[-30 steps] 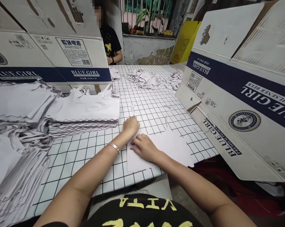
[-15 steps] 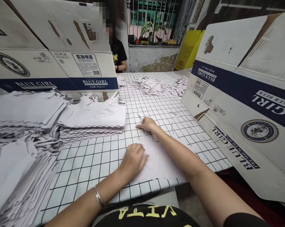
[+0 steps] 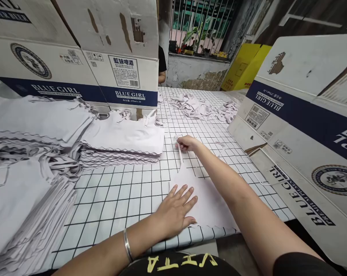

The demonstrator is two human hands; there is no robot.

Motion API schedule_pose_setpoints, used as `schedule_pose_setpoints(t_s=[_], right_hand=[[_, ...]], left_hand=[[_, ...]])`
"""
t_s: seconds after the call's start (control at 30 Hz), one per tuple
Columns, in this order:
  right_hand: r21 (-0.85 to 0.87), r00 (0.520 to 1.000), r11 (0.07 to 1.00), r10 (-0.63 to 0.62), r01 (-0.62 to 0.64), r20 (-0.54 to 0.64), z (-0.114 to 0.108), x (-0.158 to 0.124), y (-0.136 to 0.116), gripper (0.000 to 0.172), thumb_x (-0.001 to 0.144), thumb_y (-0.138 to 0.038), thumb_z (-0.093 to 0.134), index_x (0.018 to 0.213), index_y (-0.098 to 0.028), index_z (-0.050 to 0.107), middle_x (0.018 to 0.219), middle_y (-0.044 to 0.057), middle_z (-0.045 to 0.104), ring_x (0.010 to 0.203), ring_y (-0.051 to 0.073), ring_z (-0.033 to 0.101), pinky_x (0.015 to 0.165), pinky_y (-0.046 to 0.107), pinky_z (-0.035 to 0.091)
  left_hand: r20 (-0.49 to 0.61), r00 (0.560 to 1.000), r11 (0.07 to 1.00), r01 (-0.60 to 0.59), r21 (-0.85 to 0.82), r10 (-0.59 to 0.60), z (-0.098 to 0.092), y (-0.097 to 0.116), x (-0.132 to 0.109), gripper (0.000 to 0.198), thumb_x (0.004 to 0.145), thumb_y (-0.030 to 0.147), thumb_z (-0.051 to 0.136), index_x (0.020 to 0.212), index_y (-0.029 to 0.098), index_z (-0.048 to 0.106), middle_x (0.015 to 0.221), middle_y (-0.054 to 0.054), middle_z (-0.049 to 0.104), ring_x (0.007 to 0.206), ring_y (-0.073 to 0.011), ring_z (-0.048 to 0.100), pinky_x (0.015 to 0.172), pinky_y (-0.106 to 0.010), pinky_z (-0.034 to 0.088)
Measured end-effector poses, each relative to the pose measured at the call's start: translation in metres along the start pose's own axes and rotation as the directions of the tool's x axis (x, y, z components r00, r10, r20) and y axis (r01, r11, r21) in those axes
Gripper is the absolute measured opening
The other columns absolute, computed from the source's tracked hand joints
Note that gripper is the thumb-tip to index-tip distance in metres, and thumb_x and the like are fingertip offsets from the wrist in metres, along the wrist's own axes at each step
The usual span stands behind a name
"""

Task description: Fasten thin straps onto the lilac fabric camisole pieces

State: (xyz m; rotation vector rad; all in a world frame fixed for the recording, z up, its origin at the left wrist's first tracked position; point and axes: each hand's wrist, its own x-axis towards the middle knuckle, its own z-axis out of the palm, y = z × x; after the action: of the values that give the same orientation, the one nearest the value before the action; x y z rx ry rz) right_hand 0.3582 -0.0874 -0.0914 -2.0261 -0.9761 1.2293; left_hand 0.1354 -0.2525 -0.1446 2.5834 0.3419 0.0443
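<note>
A white strapped cloth piece (image 3: pixel 208 199) lies flat on the grid-patterned table (image 3: pixel 121 195) near its front edge. My left hand (image 3: pixel 175 209) rests on the cloth's lower left part, fingers spread and flat. My right hand (image 3: pixel 187 143) reaches further out, its fingers pinched on the thin white strap (image 3: pixel 180 153), which runs taut from the cloth up to that hand. A metal bangle sits on my left wrist.
Stacks of white cloth pieces (image 3: pixel 124 136) and more stacks (image 3: pixel 23 168) fill the left. Blue Girl cartons stand at the left back (image 3: pixel 84 57) and lean at the right (image 3: pixel 306 134). Loose white scraps (image 3: pixel 196 105) lie far back. Another person's arm (image 3: pixel 161 65) shows behind the left carton.
My left hand slid down to the cloth's lower edge and opened flat. My right hand reached out, took the strap and pulled it straight.
</note>
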Motion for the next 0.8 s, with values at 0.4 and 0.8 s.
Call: schedule_pose_setpoints(t_s=[0.4, 0.8], right_hand=[[0.513, 0.968, 0.823, -0.24, 0.243, -0.073, -0.059, -0.034, -0.049, 0.016, 0.088, -0.003, 0.047, 0.092, -0.018, 0.047, 0.077, 0.001, 0.065, 0.047, 0.004, 0.048, 0.045, 0.015, 0.043], [-0.058, 0.697, 0.741, -0.652, 0.669, -0.299, 0.005, -0.263, 0.123, 0.024, 0.086, -0.017, 0.055, 0.106, -0.028, 0.06, 0.109, 0.005, 0.06, 0.106, 0.021, 0.056, 0.096, 0.04, 0.046]], left_hand=[[0.041, 0.998, 0.962, 0.064, -0.266, -0.055, -0.022, 0.008, 0.004, 0.067, 0.09, 0.06, 0.042, 0.145, 0.021, 0.039, 0.158, -0.009, 0.019, 0.147, -0.0292, 0.008, 0.118, -0.054, 0.001], [0.271, 0.944, -0.583, 0.116, -0.805, -0.186, -0.068, 0.016, 0.035, 0.017, 0.094, 0.021, 0.048, 0.098, 0.012, 0.062, 0.111, -0.013, 0.067, 0.103, -0.022, 0.065, 0.093, -0.044, 0.052]])
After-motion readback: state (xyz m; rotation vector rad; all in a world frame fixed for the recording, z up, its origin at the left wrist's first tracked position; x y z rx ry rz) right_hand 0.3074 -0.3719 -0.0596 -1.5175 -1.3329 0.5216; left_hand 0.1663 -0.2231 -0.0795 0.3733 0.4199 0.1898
